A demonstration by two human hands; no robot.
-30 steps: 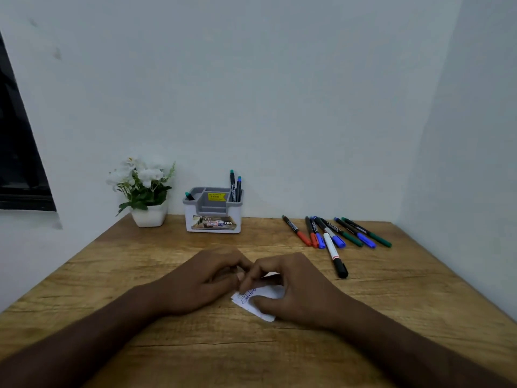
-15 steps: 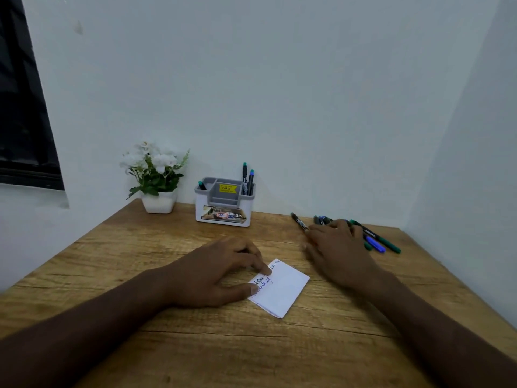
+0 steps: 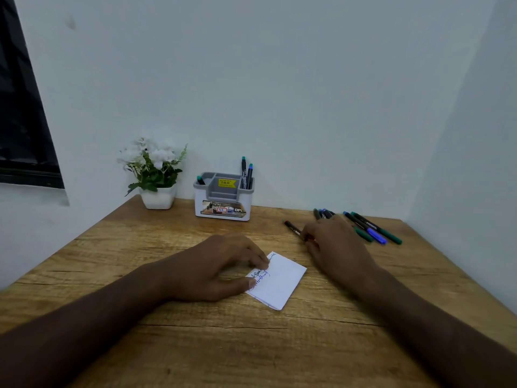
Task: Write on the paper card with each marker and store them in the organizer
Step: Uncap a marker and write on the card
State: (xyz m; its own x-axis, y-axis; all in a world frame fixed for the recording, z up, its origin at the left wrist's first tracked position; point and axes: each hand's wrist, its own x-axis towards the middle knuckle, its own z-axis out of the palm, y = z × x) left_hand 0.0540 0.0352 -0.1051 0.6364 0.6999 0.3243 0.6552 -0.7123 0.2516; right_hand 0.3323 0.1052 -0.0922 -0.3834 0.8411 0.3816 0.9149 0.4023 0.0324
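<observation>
Since half a second ago the right hand (image 3: 334, 242) has stayed over the loose markers, its fingers now resting on the red-tipped marker (image 3: 292, 227); a second ago both hands were together over the paper card (image 3: 279, 281). Whether the fingers have closed round that marker cannot be told, since the back of the hand hides them and the picture is blurred there.

Nearest, the left hand (image 3: 218, 271) lies on the wooden table (image 3: 223, 345) with thumb and fingertips pressing the card's left edge, pinning it flat. Blue and dark handwriting shows on the card beside those fingertips.

Beyond the right hand, more markers with black barrels lie on the table, blue-capped (image 3: 366, 229) and green-capped (image 3: 377, 228) ones side by side, others partly hidden under the fingers.

Farther back, against the wall, stands the white and grey organizer (image 3: 223, 203). Two markers (image 3: 246, 173) stand upright in its right compartment and one green-ended marker (image 3: 200, 180) sits low in its left. Left of it is a white pot of white flowers (image 3: 156, 175).
</observation>
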